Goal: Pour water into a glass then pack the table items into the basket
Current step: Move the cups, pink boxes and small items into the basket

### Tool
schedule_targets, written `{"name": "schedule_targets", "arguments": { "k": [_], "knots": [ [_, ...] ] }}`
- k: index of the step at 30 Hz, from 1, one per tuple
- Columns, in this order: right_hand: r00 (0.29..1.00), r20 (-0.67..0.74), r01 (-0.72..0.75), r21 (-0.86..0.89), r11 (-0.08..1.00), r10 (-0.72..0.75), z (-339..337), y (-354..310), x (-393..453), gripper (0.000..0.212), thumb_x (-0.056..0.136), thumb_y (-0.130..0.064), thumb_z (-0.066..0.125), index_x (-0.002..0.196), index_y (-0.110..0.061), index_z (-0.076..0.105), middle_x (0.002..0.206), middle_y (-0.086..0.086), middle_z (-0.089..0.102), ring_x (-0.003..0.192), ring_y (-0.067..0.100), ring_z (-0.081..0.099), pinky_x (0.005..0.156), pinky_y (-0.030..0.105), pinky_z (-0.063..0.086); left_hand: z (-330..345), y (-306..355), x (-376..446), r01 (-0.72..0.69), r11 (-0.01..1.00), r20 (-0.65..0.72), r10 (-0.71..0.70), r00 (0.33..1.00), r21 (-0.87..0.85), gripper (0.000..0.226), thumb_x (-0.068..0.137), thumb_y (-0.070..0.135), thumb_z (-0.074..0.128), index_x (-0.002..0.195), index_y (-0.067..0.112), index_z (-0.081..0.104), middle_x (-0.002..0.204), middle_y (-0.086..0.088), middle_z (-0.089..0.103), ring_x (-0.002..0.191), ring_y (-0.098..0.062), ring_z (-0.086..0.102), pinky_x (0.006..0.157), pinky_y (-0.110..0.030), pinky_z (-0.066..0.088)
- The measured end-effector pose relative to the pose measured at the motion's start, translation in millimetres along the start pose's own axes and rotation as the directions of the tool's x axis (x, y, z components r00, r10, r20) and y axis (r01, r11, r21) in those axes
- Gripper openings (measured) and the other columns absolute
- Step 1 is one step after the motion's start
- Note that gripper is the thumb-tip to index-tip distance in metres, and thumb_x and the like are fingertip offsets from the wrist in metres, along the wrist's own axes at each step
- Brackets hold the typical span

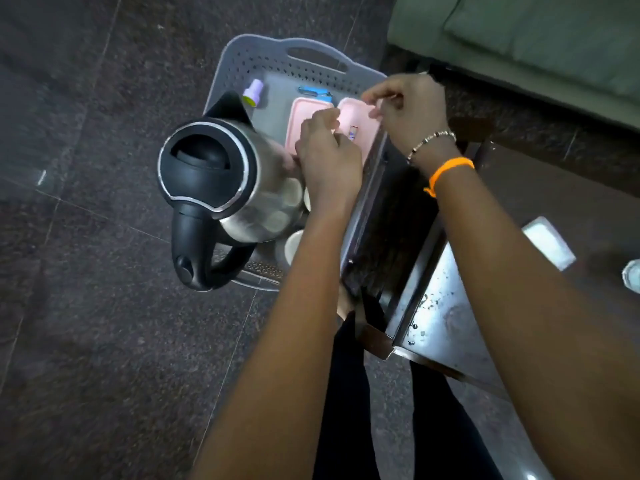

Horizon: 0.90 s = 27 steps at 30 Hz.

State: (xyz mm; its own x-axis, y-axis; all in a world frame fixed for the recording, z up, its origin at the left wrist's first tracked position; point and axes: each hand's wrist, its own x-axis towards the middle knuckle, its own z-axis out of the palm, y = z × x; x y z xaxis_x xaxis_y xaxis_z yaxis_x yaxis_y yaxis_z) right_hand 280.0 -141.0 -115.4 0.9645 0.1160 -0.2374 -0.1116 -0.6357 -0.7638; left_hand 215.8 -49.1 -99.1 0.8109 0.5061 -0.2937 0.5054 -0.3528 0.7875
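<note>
A grey perforated basket (242, 60) stands on the dark floor beside the table. In it a steel kettle (211, 174) with a black lid and handle fills the near left. A lilac bottle (253, 92), a blue item (315, 92), a flat pink lid (306, 110) and white cups (292, 245) also lie inside. A pink box (358, 129) stands tilted against the basket's right wall. My left hand (327, 161) grips its lower part, fingers curled. My right hand (410, 110) pinches its upper rim.
A dark table (540, 188) with a metal frame (440, 306) lies to the right, bearing a white block (549, 247) and a clear round object (632, 275) at the frame's edge. A green sofa (536, 39) stands at the back right. My legs are below.
</note>
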Motion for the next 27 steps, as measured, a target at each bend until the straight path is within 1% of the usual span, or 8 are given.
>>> {"name": "schedule_targets", "arguments": {
  "k": [3,9,14,18,21,23,25,27],
  "knots": [
    [0.993,-0.049,-0.098,0.212,0.972,0.111,-22,31,-45,0.024,0.084,0.006,0.048,0.094,0.000,0.069,0.080,0.012,0.066,0.051,-0.005,0.058,0.066,0.022,0.053,17,3,-37,-0.078,0.995,-0.002,0.078,0.997,-0.058,0.029,0.082,-0.007,0.045,0.106,-0.002,0.061,0.107,-0.021,0.061,0.103,-0.033,0.056,0.097,-0.040,0.040],
    [0.937,-0.078,-0.303,0.296,0.906,0.340,-74,118,-162,0.018,0.087,0.002,0.053,0.095,-0.001,0.068,0.076,0.006,0.062,0.048,-0.009,0.054,0.062,0.016,0.046,77,-7,-142,-0.106,0.994,0.287,0.107,0.952,-0.021,0.021,0.087,0.000,0.048,0.098,0.007,0.065,0.102,-0.011,0.064,0.094,-0.014,0.057,0.082,-0.013,0.037],
    [0.806,-0.167,-0.496,0.335,0.801,0.568,-136,215,-260,0.016,0.087,0.002,0.054,0.092,0.000,0.069,0.067,-0.004,0.059,0.044,-0.009,0.055,0.052,0.005,0.044,164,-5,-240,-0.204,0.977,0.590,0.125,0.798,0.067,0.022,0.085,-0.003,0.048,0.096,0.006,0.066,0.104,-0.012,0.064,0.086,-0.011,0.053,0.069,-0.002,0.032],
    [0.686,-0.247,-0.594,0.352,0.723,0.684,-193,289,-319,0.016,0.087,0.002,0.052,0.091,0.002,0.068,0.071,0.003,0.060,0.043,-0.010,0.055,0.051,0.002,0.040,233,7,-309,-0.305,0.943,0.776,0.090,0.625,0.136,0.022,0.087,0.001,0.048,0.097,0.009,0.066,0.106,-0.010,0.063,0.093,-0.018,0.059,0.077,-0.011,0.035],
    [0.642,-0.306,-0.648,0.273,0.711,0.703,-232,333,-347,0.021,0.086,0.003,0.051,0.095,0.002,0.070,0.089,0.014,0.067,0.064,0.002,0.063,0.059,0.002,0.038,272,15,-346,-0.390,0.906,0.833,0.083,0.547,0.166,0.022,0.086,0.004,0.049,0.095,0.010,0.068,0.104,-0.011,0.063,0.092,-0.020,0.059,0.077,-0.015,0.034],
    [0.624,-0.332,-0.680,0.215,0.701,0.707,-253,362,-359,0.026,0.085,0.004,0.050,0.101,0.001,0.070,0.110,0.019,0.067,0.091,0.028,0.066,0.071,0.007,0.041,295,17,-366,-0.424,0.887,0.858,0.066,0.509,0.183,0.023,0.087,0.004,0.048,0.097,0.010,0.068,0.105,-0.012,0.063,0.093,-0.021,0.060,0.080,-0.016,0.037],
    [0.623,-0.296,-0.722,0.137,0.678,0.724,-269,392,-365,0.028,0.087,0.001,0.050,0.110,0.001,0.066,0.125,0.020,0.058,0.112,0.032,0.057,0.095,0.020,0.037,315,18,-381,-0.441,0.873,0.868,0.042,0.495,0.209,0.025,0.087,0.003,0.047,0.098,0.009,0.068,0.107,-0.012,0.062,0.095,-0.022,0.060,0.084,-0.018,0.039],
    [0.671,-0.218,-0.733,-0.051,0.679,0.708,-277,419,-362,0.029,0.089,-0.004,0.049,0.115,0.002,0.062,0.132,0.022,0.051,0.125,0.032,0.046,0.105,0.031,0.030,329,18,-389,-0.460,0.857,0.873,0.024,0.488,0.233,0.026,0.086,0.002,0.046,0.098,0.008,0.068,0.107,-0.014,0.062,0.097,-0.024,0.060,0.087,-0.021,0.040]
  ]
}}
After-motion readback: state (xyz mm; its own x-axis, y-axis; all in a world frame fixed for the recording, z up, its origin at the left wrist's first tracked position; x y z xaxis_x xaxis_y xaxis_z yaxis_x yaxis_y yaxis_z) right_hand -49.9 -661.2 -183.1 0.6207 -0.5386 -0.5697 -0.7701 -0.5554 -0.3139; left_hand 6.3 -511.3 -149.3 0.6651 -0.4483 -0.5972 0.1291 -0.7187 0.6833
